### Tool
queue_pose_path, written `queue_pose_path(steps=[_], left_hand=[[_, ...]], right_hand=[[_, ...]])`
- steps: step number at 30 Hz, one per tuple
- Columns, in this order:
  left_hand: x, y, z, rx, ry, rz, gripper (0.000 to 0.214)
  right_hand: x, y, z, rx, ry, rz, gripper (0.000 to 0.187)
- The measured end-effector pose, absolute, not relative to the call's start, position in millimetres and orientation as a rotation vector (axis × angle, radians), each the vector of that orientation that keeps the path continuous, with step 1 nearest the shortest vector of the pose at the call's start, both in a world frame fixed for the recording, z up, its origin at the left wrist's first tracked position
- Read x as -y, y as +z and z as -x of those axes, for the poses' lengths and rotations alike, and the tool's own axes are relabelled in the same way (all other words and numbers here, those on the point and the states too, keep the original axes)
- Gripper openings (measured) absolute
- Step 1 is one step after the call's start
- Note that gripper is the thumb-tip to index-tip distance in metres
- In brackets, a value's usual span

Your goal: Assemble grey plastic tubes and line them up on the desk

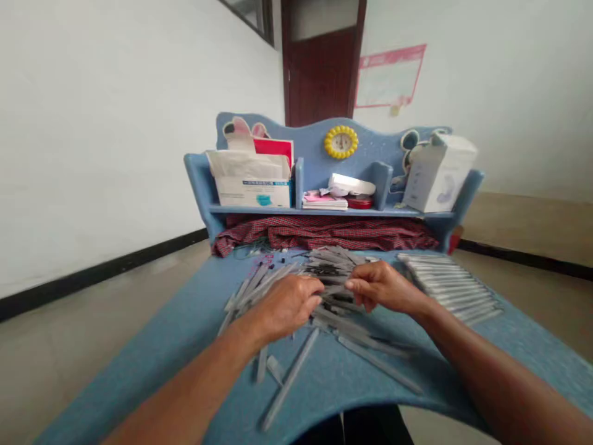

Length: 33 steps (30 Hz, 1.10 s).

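Loose grey sticks (291, 380) lie nearest me, heaped farther up around my curled left hand (291, 303) and my right hand (377, 284), its thumb against a finger; whether either grips one, I can't tell. Plaid cloth (333, 232) lies behind.

Below the yellow-rimmed clock (341, 142) and on its left side, the left hand (293, 304) shows its back, fingers curled inward and thumb tucked close under the index finger, while the bare left forearm (199, 383) slants up to it from farther left. Below the clock and just to its right, the right hand (383, 285) faces it, slightly higher, thumb and index finger drawn together and the other fingers folded beneath. The bare right forearm (482, 358) reaches in from farther right of the clock, the two hands near each other but apart.
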State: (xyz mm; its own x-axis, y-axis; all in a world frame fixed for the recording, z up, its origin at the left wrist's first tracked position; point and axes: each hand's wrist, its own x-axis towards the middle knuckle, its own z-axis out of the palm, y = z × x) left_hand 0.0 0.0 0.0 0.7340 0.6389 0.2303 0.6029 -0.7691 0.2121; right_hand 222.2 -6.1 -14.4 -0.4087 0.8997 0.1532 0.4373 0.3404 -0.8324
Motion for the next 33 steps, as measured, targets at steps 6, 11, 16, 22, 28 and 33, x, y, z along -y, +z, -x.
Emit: queue_pose_path(steps=[6,11,16,22,28,33], left_hand=[[-0.9,-1.8,-0.3,-1.045,0.466,-2.813,0.015],[-0.7,-3.1,0.5,-1.036,0.467,-2.828,0.015],[-1.4,-2.1,-0.6,-1.04,0.461,-2.839,0.014],[-0.9,-2.2,-1.9,-1.093,0.435,-2.904,0.014],[0.1,-3.8,-5.2,-1.189,0.466,-3.036,0.009],[2.6,-3.2,-8.0,-1.23,0.489,-3.124,0.008]], right_hand=[[7.8,-14.6,-225.9,1.971,1.027,1.143,0.043],[8.5,-14.2,-224.8,1.979,1.004,1.192,0.051],[9.4,-13.1,-222.7,1.971,1.013,1.16,0.043],[10.3,-15.1,-219.3,1.998,0.973,1.218,0.05],[14.3,-12.6,-215.4,1.95,1.001,1.246,0.046],[16.0,-12.3,-212.3,1.919,1.015,1.265,0.043]])
